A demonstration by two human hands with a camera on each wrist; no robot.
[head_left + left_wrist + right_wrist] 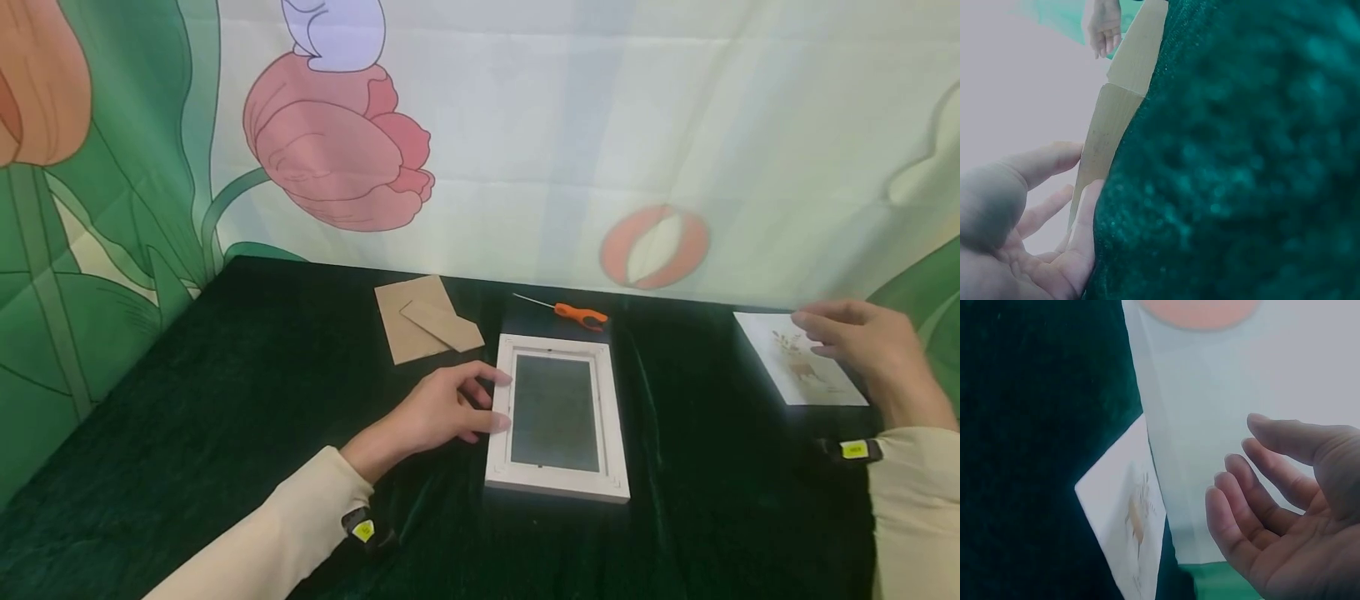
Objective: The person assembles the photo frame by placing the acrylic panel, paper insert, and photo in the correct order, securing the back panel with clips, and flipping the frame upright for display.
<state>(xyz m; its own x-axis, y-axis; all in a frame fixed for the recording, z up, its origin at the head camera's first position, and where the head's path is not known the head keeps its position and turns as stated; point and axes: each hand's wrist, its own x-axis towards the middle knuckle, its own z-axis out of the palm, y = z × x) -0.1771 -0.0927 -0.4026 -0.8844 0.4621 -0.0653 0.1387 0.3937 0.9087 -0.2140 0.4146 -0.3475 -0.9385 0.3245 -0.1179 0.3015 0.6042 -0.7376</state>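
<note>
A white picture frame [554, 482] with a glass pane lies on dark green cloth, its recessed side up. My left hand [442, 408] grips its left edge, thumb and index finger over the rail. In the left wrist view the fingers [1087, 215] bend against the frame's side wall [1100, 125]. To the right lies a white picture card [798, 367] with a printed plant design. My right hand [873, 346] hovers over the card's right part, fingers loosely curved and apart. The right wrist view shows nothing between those fingers [1229, 512], with the card [1125, 519] beside them.
A brown backing board [401, 333] with a stand leg [450, 325] lies behind the left hand. Beyond the frame is an orange-handled screwdriver [577, 315]. A printed curtain [510, 167] hangs along the table's far edge.
</note>
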